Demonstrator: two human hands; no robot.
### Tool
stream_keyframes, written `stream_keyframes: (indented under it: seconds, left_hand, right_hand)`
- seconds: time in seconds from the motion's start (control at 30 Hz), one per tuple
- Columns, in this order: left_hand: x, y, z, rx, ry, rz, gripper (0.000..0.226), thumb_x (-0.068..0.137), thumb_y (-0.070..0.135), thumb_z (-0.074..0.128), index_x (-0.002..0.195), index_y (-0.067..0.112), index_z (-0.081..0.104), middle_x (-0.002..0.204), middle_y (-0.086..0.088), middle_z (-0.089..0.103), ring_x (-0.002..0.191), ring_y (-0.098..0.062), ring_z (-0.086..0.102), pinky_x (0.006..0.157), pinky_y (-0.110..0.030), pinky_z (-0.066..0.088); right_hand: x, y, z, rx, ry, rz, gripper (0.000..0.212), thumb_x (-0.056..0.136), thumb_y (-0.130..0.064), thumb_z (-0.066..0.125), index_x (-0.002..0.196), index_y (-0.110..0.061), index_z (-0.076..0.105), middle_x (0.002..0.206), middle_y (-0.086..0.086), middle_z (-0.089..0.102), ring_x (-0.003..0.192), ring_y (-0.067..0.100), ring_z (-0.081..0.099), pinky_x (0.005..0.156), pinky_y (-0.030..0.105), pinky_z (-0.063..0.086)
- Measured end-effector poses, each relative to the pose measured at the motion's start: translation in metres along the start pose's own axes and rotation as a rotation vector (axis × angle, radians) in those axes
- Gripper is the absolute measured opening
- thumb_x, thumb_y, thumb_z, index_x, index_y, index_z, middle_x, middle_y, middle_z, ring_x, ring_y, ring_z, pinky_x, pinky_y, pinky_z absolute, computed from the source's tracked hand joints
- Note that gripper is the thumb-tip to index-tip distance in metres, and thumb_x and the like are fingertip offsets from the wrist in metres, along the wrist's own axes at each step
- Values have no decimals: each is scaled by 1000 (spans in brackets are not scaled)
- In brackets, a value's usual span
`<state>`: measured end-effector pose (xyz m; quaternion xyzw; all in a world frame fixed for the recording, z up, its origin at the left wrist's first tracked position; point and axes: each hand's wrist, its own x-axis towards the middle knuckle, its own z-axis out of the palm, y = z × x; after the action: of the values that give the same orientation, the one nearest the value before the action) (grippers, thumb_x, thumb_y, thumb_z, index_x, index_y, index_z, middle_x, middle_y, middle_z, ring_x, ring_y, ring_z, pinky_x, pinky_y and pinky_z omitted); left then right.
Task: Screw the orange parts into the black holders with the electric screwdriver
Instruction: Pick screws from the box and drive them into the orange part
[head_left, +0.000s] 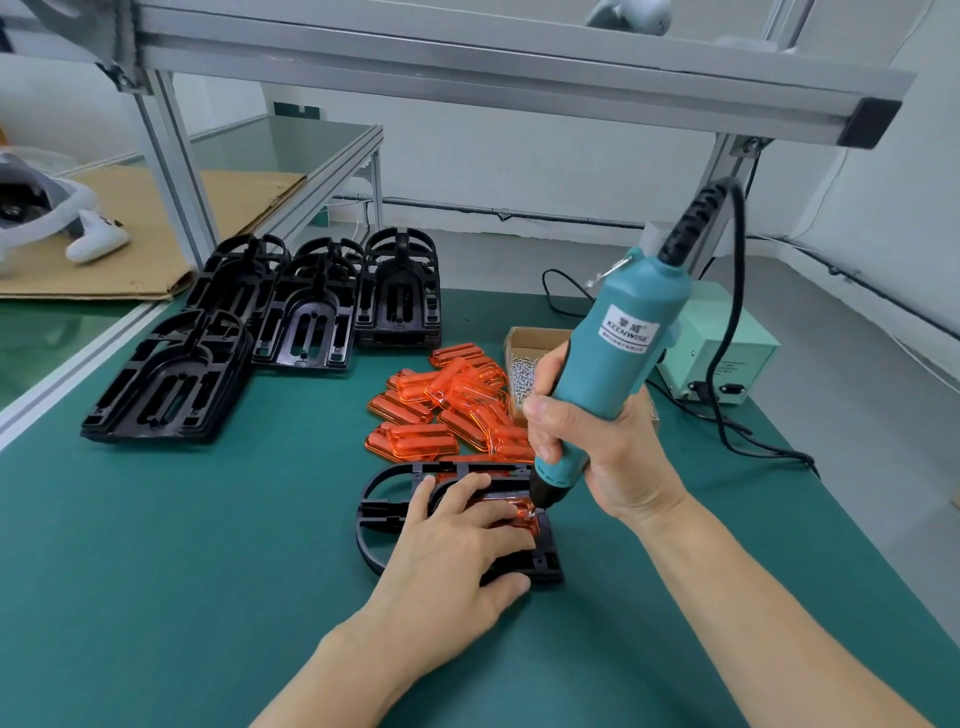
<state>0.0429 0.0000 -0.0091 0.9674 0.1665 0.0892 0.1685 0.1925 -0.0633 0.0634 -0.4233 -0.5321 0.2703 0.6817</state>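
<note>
Green matted surface (208, 571) under an aluminium frame. Black plastic holder (374, 512) lies near the front centre with an orange translucent part (511, 506) seated in it. Left hand (457, 545) presses flat, fingers spread, likely to stop shifting. Right hand (587, 441) grips the teal electric screwdriver (608, 364), bit on a screw at the part's end. Spare orange parts (447, 405), stacked black holders (291, 312) and a screw box (524, 364) sit behind within reach.

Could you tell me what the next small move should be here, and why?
Probably press the screwdriver straight down and drive the screw. Its tip already sits at the near end of the orange part in the black holder. The right hand grips the tool, and the left hand lies flat on part and holder, steadying them.
</note>
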Motion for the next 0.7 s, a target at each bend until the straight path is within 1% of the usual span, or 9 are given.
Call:
stream_keyframes:
  seconds: [0.07,0.17,0.37,0.53,0.63,0.7]
  left_hand:
    - [0,1,0,1,-2,-2,39,90,52,47,129,47,50,142,30,35,141,0,-1,115,-40,-12]
    - [0,1,-1,-10,-4,-2,39,89,51,47,128,46,51,141,30,36,141,0,0,115,-40,-11]
    - [0,1,-1,-20,0,-9,39,89,50,49,127,44,53,141,28,38,141,-1,3,115,-40,-9]
    - [-1,3,-2,-49,5,-14,39,88,49,51,126,44,54,141,26,39,141,-1,3,115,-40,-10]
    - [-1,3,-1,-48,12,-25,39,88,49,51,127,43,54,141,26,39,141,-1,3,115,-41,-10]
    - [-2,3,-2,-33,-5,-31,40,88,50,51,127,43,53,142,25,38,142,-1,3,116,-42,-10]
  right_hand:
    - [1,1,1,-7,3,-5,19,82,-9,65,71,-22,56,53,-4,50,44,12,45,52,23,44]
    - [4,2,3,-7,-1,0,21,83,-10,64,69,-24,56,50,-5,49,44,11,44,52,22,44]
    - [1,3,4,-12,84,4,17,82,-11,65,74,-24,59,50,-5,50,44,11,44,51,23,44]
    - [-1,-3,10,-111,37,0,19,84,-16,66,71,-17,53,52,-3,51,47,13,46,54,25,45]
    - [-3,-6,10,-112,38,5,11,82,-18,68,78,-21,59,56,1,52,49,15,48,56,27,47]
    - [-5,-8,8,-82,57,9,12,80,-16,69,81,-24,60,61,6,52,50,16,49,56,27,47]
